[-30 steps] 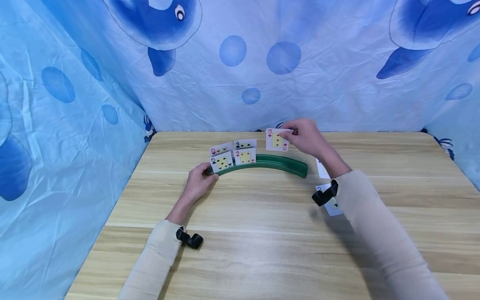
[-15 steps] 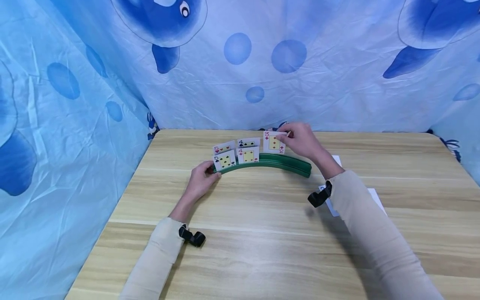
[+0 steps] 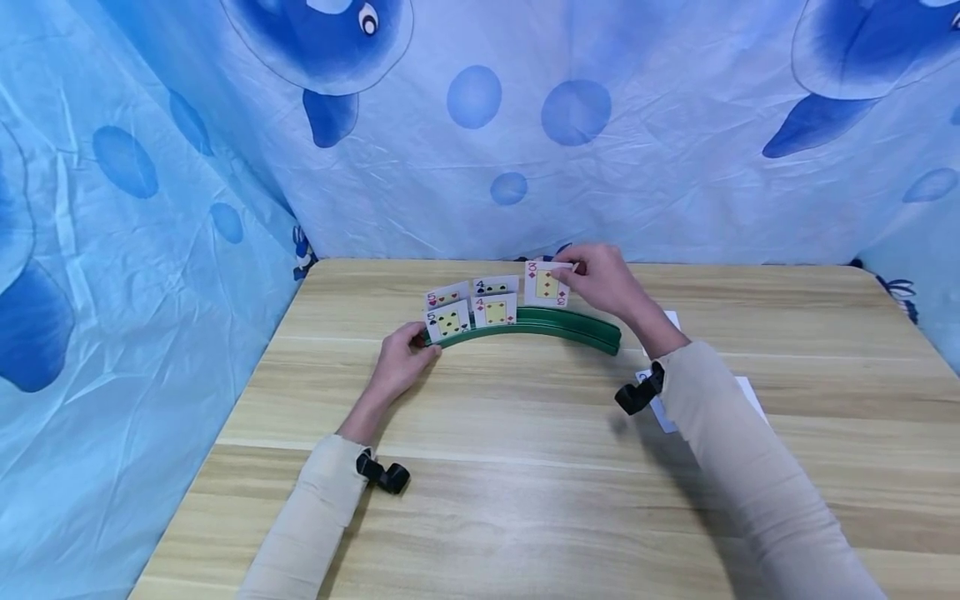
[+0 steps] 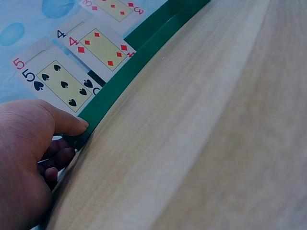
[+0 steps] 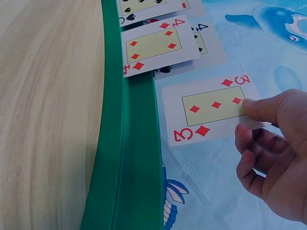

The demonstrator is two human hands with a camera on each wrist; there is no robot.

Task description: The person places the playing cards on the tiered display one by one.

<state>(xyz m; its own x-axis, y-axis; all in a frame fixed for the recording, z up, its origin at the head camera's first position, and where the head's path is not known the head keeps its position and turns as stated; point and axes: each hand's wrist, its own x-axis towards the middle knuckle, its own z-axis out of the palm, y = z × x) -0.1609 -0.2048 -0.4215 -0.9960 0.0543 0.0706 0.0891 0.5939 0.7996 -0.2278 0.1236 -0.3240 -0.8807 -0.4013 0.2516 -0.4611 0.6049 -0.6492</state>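
A curved green card holder point(image 3: 570, 323) stands on the wooden table. My left hand point(image 3: 401, 358) grips its left end, thumb on the front edge in the left wrist view. Upright in its front groove are the five of spades point(image 4: 62, 85) and the four of diamonds point(image 5: 156, 45). Behind them stand the five of hearts point(image 3: 447, 294) and the four of spades point(image 3: 495, 285). My right hand point(image 3: 602, 279) pinches the three of diamonds point(image 5: 213, 109) by its outer edge. That card is upright at the holder's rear groove, right of the fours.
More playing cards point(image 3: 660, 414) lie on the table point(image 3: 480, 500) at the right, partly hidden under my right forearm. A blue curtain point(image 3: 420, 183) with whale pictures hangs behind the table and along its left side.
My right hand has lowered the three of diamonds slightly toward the holder over the last second. The left hand keeps its grip on the holder's end. The view has shifted a little.
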